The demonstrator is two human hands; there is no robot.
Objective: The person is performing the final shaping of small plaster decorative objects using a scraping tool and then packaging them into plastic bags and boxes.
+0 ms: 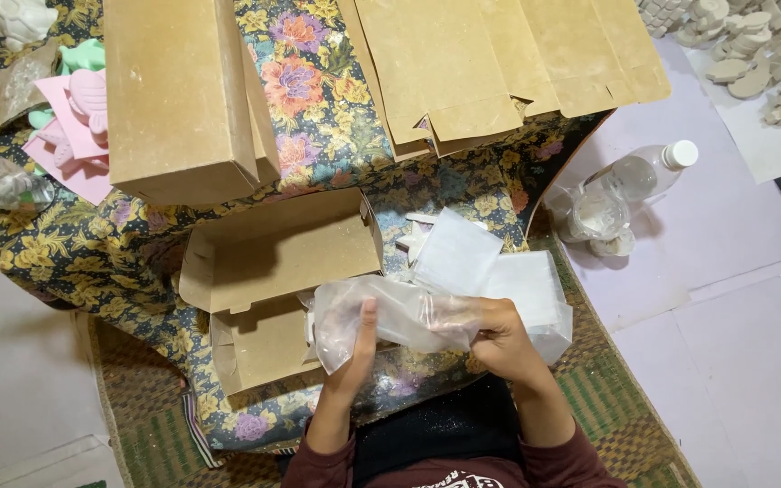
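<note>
Between both hands, near the table's front edge, a clear plastic bag (399, 316) is held stretched. The left hand (354, 361) pinches its near edge with the thumb laid flat on top; the right hand (499, 339) has its fingers curled around the other end. Just left lies an open brown cardboard box (268, 271), holding nothing visible (the bag is not yet inside). More bags (499, 271) lie stacked behind. Farther off on the floral tablecloth (336, 117) stand a closed box (178, 90) and flat box blanks (499, 63).
</note>
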